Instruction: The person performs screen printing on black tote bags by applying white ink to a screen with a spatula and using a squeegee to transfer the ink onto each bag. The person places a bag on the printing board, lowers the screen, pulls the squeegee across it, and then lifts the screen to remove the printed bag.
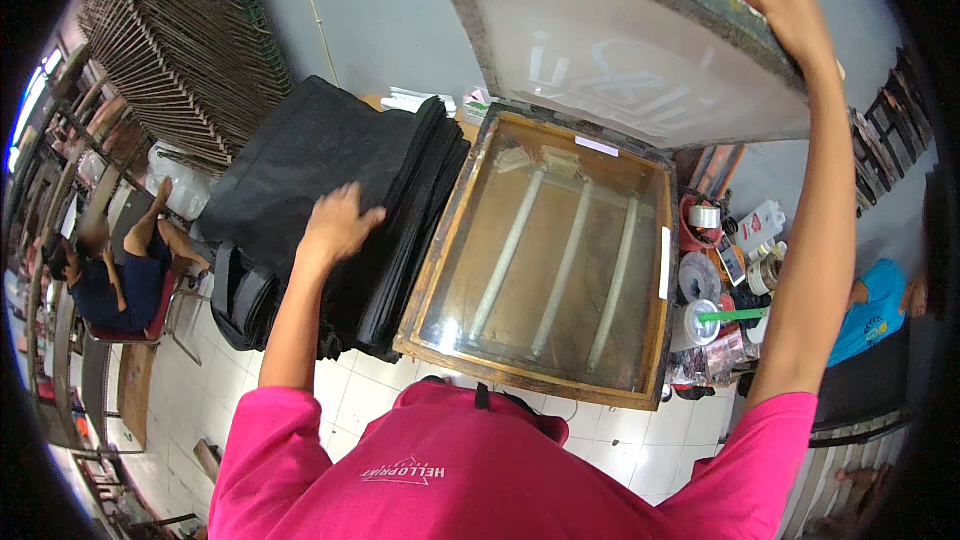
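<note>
Up at the right, my right hand [790, 15] has its fingers wrapped over the upper edge of a screen printing frame [640, 50]. The frame stands tilted up, and its pale mesh carries faint white shapes. Below it lies a glass-topped wooden box [535, 376] with several pale tubes under the glass. My left hand [343, 225], thumb apart from the fingers, is over a thick stack of black fabric bags [315, 150] left of the box. Whether it touches the top bag I cannot tell. Nothing shows in that hand.
A tall rack [180, 40] stands at the back left against the grey wall. Right of the box are a white tub [695, 325] with a green-handled tool, a white jug [760, 225] and tape rolls. A seated person [120, 280] is at far left; another in blue [870, 315] at right.
</note>
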Demonstrator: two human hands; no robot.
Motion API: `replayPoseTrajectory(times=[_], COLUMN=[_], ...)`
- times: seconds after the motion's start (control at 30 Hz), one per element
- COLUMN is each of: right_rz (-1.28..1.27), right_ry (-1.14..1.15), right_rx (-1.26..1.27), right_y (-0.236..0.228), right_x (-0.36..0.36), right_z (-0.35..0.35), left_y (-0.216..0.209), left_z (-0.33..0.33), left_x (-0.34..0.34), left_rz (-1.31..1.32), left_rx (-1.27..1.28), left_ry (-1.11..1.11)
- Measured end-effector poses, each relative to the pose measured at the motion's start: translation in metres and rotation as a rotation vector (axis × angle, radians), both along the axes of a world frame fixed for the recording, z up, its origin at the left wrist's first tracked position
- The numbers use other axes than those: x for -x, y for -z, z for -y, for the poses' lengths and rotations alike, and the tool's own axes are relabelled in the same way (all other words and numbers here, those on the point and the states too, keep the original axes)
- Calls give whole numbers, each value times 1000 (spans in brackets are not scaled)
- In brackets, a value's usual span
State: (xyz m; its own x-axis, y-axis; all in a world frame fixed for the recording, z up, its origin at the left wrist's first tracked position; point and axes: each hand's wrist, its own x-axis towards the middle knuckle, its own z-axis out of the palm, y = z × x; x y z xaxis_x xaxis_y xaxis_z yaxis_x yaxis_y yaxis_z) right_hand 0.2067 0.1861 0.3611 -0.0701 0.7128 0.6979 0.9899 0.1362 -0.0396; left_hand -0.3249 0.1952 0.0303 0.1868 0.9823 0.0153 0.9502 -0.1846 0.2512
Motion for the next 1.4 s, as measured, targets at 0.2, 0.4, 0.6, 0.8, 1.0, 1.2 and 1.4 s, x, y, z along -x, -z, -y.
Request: replayPoseTrajectory(times=[0.2,0.4,0.6,0.8,1.0,1.2,1.4], right_rz=[14,59,15,127,41,92,206], right_ry=[-2,-10,134,167,113,170,200], right_rx=[101,139,102,63,-36,-60,-115], right_y=[-25,-54,-38,-46,-39,-37,-46], right_x=[-40,-101,-35,-10,-46,-24,-41], right_z=[-74,-113,-83,-71,-101,-84,-103], left_y=[38,35,-8,81,140,120,136], left_z=[15,6,46,111,186,145,150], left_x=[30,31,-32,-180,-317,-357,-379], left_rz=[145,311,278,99,185,309,309], left_rx=[31,-10,0,-55,-127,-246,-100], left_ry=[-117,-112,285,708,671,620,767])
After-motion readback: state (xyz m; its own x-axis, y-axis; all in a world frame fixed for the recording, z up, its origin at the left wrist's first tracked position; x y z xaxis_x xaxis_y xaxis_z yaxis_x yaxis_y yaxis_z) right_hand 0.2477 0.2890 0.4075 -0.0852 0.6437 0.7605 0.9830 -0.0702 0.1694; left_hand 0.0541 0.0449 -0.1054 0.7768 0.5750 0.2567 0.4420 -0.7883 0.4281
